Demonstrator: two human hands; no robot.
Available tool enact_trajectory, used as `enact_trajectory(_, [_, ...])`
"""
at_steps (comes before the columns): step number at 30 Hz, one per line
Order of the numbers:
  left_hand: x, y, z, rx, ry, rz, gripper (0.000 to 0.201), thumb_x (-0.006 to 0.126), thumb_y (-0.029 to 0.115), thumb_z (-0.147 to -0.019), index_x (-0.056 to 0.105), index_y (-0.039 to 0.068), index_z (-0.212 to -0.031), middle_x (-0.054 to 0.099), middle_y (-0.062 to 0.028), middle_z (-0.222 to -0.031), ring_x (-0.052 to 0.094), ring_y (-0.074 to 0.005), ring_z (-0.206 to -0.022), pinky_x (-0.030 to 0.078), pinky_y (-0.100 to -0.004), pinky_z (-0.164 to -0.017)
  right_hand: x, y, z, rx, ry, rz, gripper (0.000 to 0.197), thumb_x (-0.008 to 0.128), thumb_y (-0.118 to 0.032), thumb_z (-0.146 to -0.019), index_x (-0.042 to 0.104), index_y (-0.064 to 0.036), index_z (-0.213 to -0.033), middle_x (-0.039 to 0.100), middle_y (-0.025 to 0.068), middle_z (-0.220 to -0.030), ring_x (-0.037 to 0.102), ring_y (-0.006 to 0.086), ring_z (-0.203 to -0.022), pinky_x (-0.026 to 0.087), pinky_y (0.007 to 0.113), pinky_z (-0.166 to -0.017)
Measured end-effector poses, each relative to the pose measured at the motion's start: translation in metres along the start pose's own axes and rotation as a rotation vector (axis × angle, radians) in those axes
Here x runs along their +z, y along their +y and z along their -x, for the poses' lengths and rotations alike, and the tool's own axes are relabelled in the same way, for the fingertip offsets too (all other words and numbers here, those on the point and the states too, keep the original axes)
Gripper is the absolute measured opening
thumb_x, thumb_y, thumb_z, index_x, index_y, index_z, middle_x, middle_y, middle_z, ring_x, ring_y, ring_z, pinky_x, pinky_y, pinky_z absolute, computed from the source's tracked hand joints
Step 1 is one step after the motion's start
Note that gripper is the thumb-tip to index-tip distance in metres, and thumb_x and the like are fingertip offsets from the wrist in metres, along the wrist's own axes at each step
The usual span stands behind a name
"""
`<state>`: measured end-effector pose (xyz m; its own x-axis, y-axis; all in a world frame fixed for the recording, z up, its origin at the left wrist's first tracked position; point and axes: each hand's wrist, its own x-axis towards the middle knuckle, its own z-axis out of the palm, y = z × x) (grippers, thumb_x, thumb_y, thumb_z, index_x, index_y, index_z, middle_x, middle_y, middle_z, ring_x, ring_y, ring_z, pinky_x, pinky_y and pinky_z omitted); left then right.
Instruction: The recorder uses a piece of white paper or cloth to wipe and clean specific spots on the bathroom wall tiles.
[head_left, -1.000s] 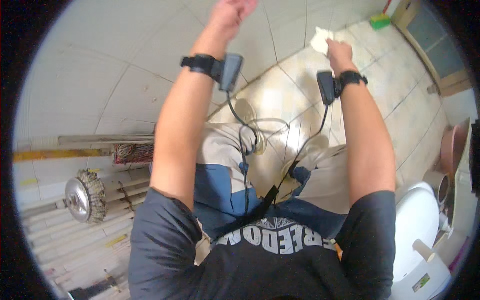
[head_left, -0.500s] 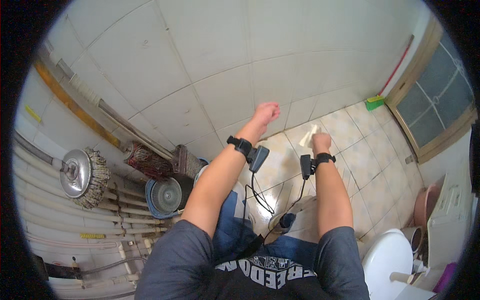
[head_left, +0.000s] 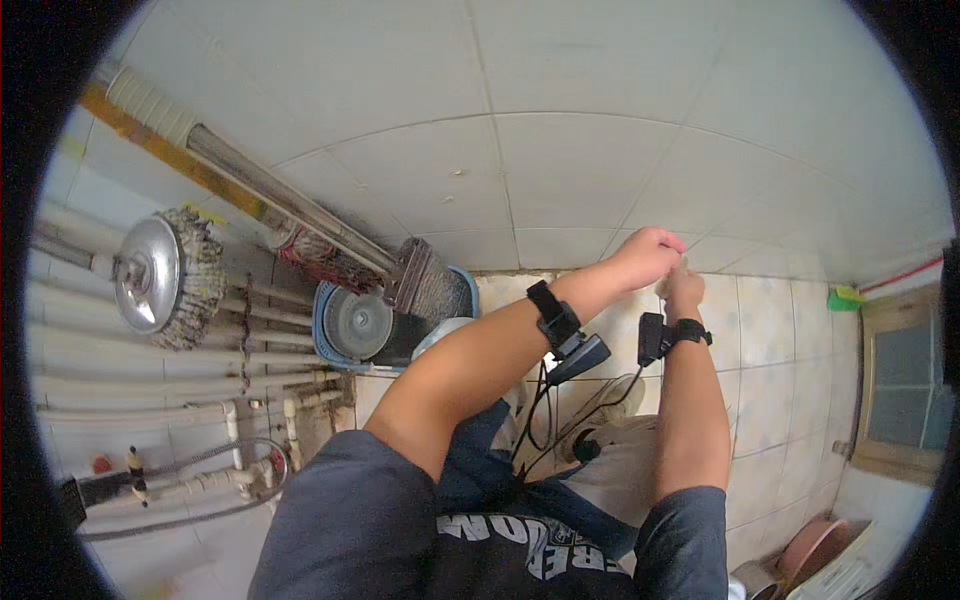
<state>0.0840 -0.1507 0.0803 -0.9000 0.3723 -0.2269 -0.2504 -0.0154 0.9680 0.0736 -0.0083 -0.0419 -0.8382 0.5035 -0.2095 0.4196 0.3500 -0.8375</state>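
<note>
l. hand (head_left: 650,258): rt of bucket (head_left: 471,293), curled, hold unclear
r. hand (head_left: 684,290): farther rt, can't tell grip
both hands: adj.; completion unconf.

Pale scrap (head_left: 661,288); blue bucket (head_left: 469,297); green broom head (head_left: 845,298), red handle (head_left: 912,273).

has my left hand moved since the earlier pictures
Yes, the left hand appears lower against the tiled wall, nearer its base, and closer to the right hand.
</note>
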Motion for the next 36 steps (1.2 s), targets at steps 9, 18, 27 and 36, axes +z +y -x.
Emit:
enact_trajectory(9, [-0.059, -0.023, 0.023, -0.022, -0.201, -0.408, 0.02, 0.044, 0.013, -0.082, 0.056, 0.002, -0.092, 0.058, -0.0079, -0.084, 0.056, -0.0126, -0.074, 0.046, -0.024, -0.065, 0.036, -0.039, 0.021, 0.088, -0.119, -0.043, 0.021, 0.06, -0.015, -0.066, 0.056, 0.0033, -0.075, 0.057, 0.0112, -0.067, 0.055, 0.02, -0.056, 0.042, 0.033, -0.047])
enact_trajectory(18, [0.02, -0.014, 0.001, -0.096, -0.277, -0.042, 0.023, 0.046, 0.015, -0.082, 0.055, -0.002, -0.095, 0.058, -0.0111, -0.089, 0.057, -0.0165, -0.078, 0.047, -0.0257, -0.072, -0.083, 0.048, 0.024, 0.14, 0.153, -0.058, 0.028, 0.064, -0.007, -0.063, 0.057, 0.0077, -0.085, 0.058, 0.0107, -0.073, 0.056, 0.0198, -0.06, 0.044, 0.031, -0.055])
enact_trajectory(27, [0.033, 0.003, 0.0, -0.086, -0.209, 0.236, 0.022, 0.044, 0.01, -0.08, 0.053, -0.004, -0.094, 0.057, -0.0118, -0.087, 0.057, -0.0162, -0.076, 0.048, -0.0244, -0.067, -0.147, 0.076, 0.051, 0.35, 0.243, -0.078, 0.023, 0.063, -0.009, -0.064, 0.056, 0.0067, -0.079, 0.057, 0.0113, -0.07, 0.054, 0.0208, -0.057, 0.043, 0.032, -0.049])
enact_trajectory(36, [-0.025, 0.013, 0.023, -0.084, -0.028, 0.085, 0.021, 0.045, 0.008, -0.079, 0.054, -0.004, -0.093, 0.056, -0.0113, -0.087, 0.056, -0.0152, -0.079, 0.048, -0.0248, -0.07, -0.055, 0.023, 0.025, 0.423, -0.014, -0.341, 0.034, 0.064, -0.008, -0.063, 0.051, 0.0116, -0.087, 0.056, 0.0154, -0.077, 0.056, 0.0251, -0.064, 0.044, 0.035, -0.053])
